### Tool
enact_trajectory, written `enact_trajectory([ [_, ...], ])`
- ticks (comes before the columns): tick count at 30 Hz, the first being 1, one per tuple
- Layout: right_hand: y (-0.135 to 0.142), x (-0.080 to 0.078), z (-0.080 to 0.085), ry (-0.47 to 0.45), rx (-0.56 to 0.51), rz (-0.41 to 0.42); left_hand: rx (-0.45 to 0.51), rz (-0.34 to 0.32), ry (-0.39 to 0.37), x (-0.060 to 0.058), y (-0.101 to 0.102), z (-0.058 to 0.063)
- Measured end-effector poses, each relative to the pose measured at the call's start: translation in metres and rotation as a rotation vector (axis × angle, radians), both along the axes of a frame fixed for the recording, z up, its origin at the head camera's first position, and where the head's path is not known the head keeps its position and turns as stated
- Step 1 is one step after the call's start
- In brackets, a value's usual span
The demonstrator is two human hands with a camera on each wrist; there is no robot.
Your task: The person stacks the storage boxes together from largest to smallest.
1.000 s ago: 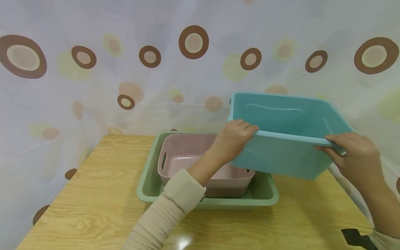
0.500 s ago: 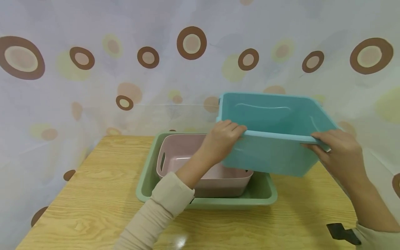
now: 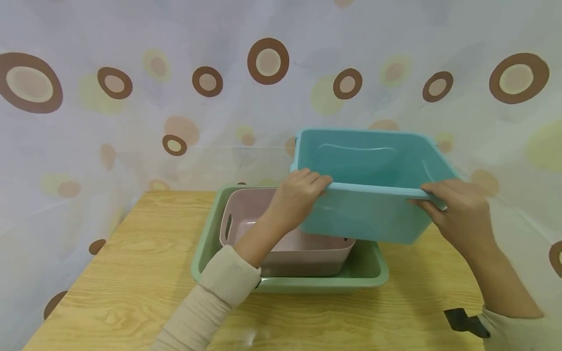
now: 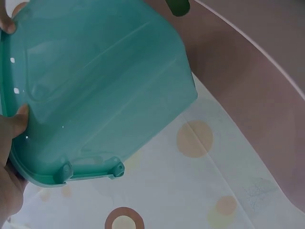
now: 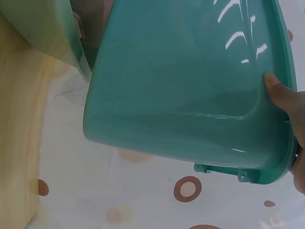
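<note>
A turquoise plastic bin (image 3: 364, 212) hangs tilted in the air over the right part of a pink basket (image 3: 303, 263). My left hand (image 3: 295, 197) grips the near rim toward its left end, the thumb against the outer wall in the left wrist view. At the right end of that rim my right hand (image 3: 461, 212) holds on, its thumb pressing the outer side. The pink basket, with an oval handle slot on its left, sits inside a larger green tub (image 3: 206, 243). Part of the basket's inside is hidden by the bin and my left forearm.
The green tub stands on a wood-grain table (image 3: 131, 273). Behind the table hangs a pale curtain (image 3: 131, 29) printed with brown rings and pastel dots. A black strap (image 3: 466, 322) sticks out by my right sleeve.
Both hands have carried the turquoise bin leftward, so it covers more of the pink basket. The basket and green tub have stayed in place.
</note>
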State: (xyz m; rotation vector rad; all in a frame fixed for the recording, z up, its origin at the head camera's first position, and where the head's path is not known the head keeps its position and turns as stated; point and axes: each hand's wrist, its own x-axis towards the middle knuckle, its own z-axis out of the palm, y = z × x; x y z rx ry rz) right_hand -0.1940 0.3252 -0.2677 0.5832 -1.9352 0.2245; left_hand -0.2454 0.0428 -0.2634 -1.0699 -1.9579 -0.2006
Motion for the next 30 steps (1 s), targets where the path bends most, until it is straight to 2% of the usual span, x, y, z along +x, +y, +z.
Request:
enact_trajectory([
  [5,-0.006,-0.002,-0.001,-0.012,-0.006,0.017,0.020,-0.016,0.004,0.000,-0.007,-0.001],
  [16,-0.019,-0.007,0.000,-0.031,0.007,0.059,0.030,0.004,0.010,0.000,-0.022,-0.003],
  [21,-0.026,-0.010,-0.001,-0.018,-0.034,0.084,0.035,0.004,0.020,0.000,-0.028,-0.003],
  [30,-0.036,-0.013,-0.001,0.005,-0.035,0.087,0.041,0.008,0.023,0.002,-0.038,-0.002],
])
